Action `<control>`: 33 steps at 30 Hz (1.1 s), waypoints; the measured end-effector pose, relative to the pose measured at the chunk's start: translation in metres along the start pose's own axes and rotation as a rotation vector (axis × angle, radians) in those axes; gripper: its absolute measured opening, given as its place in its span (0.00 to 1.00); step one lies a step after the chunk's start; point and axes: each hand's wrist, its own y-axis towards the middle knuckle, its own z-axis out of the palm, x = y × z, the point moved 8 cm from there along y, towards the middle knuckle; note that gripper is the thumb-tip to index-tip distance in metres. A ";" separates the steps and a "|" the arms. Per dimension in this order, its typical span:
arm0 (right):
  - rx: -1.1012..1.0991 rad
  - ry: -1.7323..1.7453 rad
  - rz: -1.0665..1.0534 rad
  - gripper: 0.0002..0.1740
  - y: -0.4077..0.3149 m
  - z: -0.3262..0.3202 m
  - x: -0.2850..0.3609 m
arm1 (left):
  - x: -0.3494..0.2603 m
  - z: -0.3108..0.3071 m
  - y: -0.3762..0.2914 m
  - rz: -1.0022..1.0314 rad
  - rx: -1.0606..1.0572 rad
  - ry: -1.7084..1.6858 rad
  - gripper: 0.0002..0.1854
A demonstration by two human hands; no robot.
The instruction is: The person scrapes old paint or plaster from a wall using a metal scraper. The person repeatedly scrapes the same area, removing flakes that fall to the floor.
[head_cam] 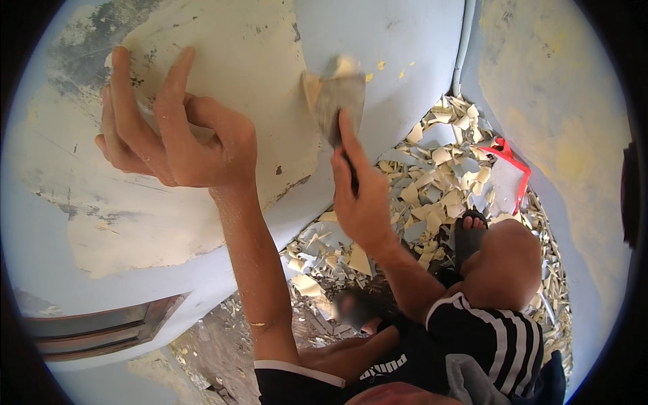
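My right hand [362, 207] grips the dark handle of a wide-bladed paint scraper [339, 101], index finger stretched along the handle toward the blade. The blade's edge meets the pale blue paint [390, 35] of the wall, just right of a large stripped patch [268, 86] showing a cream layer. A blurred cream flake [346, 67] sits at the blade's front edge. My left hand [182, 126] is raised in front of the stripped patch, holding nothing, with fingers bent and apart. Whether its fingertips touch the wall is hard to tell.
Paint flakes [435, 187] cover the floor along the wall and into the corner. Among them lies a pale sheet or bag with a red edge [524, 182]. A cable or pipe [463, 45] runs down the corner. A framed opening [106, 329] is at lower left. My sandalled foot [473, 223] rests amid debris.
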 end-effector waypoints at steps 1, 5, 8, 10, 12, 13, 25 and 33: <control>-0.023 0.010 0.037 0.33 0.019 -0.011 0.014 | -0.004 0.002 0.000 -0.022 0.002 -0.004 0.22; 0.010 -0.023 -0.043 0.32 -0.006 0.002 0.005 | 0.003 -0.005 -0.005 -0.014 0.045 0.010 0.22; -0.052 -0.027 -0.033 0.30 0.021 -0.020 0.021 | -0.002 -0.003 -0.003 -0.026 0.035 -0.008 0.22; -0.044 -0.026 0.012 0.30 0.026 -0.018 0.027 | 0.001 -0.006 -0.006 -0.030 0.033 -0.012 0.22; -0.032 -0.063 0.007 0.30 0.020 -0.021 0.023 | -0.002 -0.004 -0.005 -0.045 0.030 -0.002 0.22; -0.010 -0.056 0.001 0.31 0.016 -0.018 0.021 | -0.003 -0.005 -0.005 -0.028 0.038 0.020 0.22; -0.064 -0.054 -0.067 0.32 0.025 -0.019 0.033 | -0.004 -0.003 -0.001 -0.037 0.033 -0.015 0.22; -0.070 -0.103 -0.166 0.32 0.047 -0.021 0.053 | -0.001 -0.006 -0.004 -0.069 0.089 -0.003 0.23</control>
